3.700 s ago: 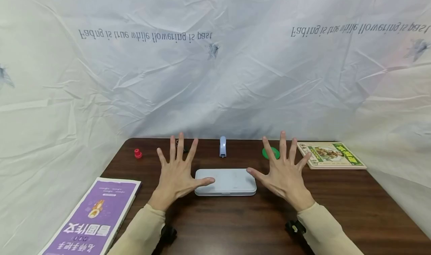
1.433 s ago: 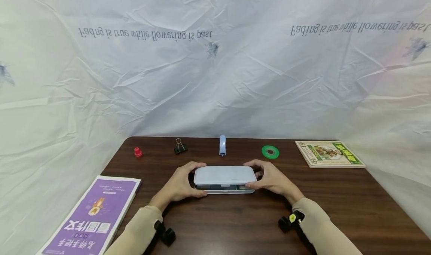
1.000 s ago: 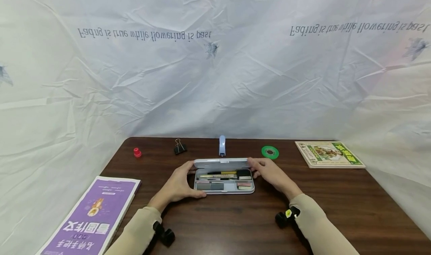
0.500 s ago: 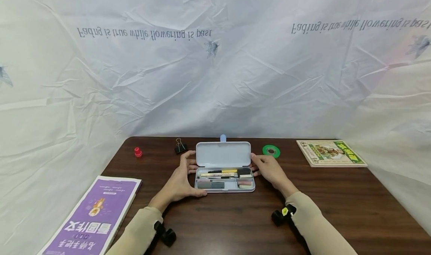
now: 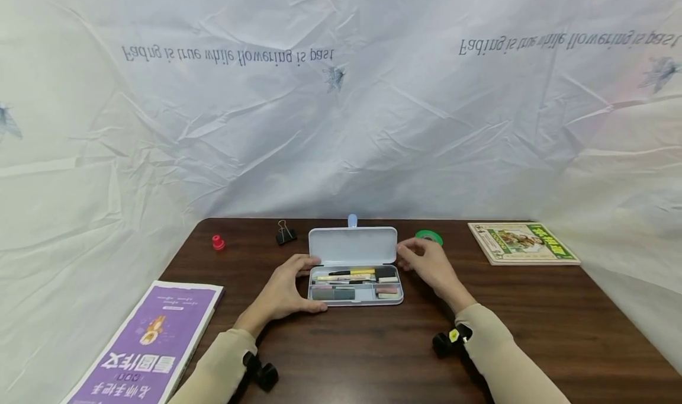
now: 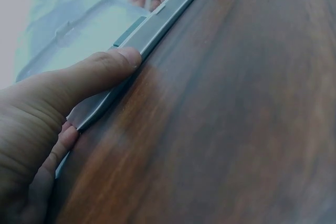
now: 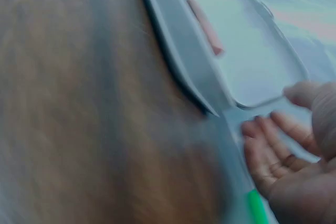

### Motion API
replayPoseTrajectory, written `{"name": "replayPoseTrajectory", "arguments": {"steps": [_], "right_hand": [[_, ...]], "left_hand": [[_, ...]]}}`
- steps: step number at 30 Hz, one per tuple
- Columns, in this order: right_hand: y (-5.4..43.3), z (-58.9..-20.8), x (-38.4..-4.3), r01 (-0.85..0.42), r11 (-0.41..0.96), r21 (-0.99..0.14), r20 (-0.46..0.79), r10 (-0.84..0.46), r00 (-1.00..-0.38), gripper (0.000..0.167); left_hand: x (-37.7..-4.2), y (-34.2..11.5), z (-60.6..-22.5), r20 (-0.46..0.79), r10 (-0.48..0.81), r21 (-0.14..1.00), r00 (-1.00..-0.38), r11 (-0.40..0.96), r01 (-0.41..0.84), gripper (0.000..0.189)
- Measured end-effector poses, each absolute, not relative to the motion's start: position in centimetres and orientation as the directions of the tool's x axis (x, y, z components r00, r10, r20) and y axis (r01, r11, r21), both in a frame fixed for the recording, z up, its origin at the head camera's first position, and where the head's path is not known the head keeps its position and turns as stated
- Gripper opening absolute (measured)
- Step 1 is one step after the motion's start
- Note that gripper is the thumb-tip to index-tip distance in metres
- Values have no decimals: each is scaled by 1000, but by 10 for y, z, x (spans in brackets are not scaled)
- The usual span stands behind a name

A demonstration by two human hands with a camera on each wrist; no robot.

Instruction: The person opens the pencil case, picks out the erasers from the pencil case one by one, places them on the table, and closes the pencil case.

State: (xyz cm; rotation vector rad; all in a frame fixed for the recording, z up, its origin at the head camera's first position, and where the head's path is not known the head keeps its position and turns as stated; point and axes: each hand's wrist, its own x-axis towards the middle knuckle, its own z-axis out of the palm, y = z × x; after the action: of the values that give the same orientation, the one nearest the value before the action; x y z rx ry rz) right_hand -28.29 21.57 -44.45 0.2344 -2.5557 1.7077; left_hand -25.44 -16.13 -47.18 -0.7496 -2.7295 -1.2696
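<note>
A white pencil case (image 5: 364, 296) lies on the table with its lid (image 5: 353, 245) tipped back. Several pens (image 5: 362, 271) lie in its rear compartment, with small blocks like erasers (image 5: 386, 291) in front. My left hand (image 5: 278, 290) grips the case's left end, thumb (image 6: 113, 66) on the front edge and fingers at the back corner. My right hand (image 5: 433, 269) is by the lid's right edge, fingers loosely bent. In the right wrist view its thumb (image 7: 304, 94) is at the lid's corner; whether it touches I cannot tell.
Behind the lid a light blue stapler (image 5: 352, 220) is mostly hidden. Green tape (image 5: 430, 236) sits behind my right hand. A black binder clip (image 5: 285, 234) and red plastic piece (image 5: 218, 243) are back left. Books lie left (image 5: 144, 339) and right (image 5: 522, 244).
Both hands have come down from spread above the case to its ends. The lid has swung up and back. Lately my right hand's fingers have loosened beside it.
</note>
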Motion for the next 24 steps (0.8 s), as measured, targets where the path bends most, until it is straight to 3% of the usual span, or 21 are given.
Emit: {"name": "replayPoseTrajectory", "arguments": {"steps": [5, 9, 14, 24], "right_hand": [[227, -424, -282, -376, 323, -869, 368, -87, -926, 27], [230, -413, -279, -480, 240, -844, 445, -187, -876, 29], [226, -416, -278, -518, 268, -812, 433, -318, -843, 31], [212, -432, -272, -591, 503, -631, 359, -486, -797, 31]], "left_hand": [[-255, -161, -474, 246, 411, 706, -878, 544, 453, 100], [-255, -161, -474, 248, 412, 711, -877, 538, 454, 99], [-255, -163, -475, 245, 408, 711, -879, 541, 449, 97], [-255, -162, -475, 243, 413, 710, -878, 541, 451, 95]]}}
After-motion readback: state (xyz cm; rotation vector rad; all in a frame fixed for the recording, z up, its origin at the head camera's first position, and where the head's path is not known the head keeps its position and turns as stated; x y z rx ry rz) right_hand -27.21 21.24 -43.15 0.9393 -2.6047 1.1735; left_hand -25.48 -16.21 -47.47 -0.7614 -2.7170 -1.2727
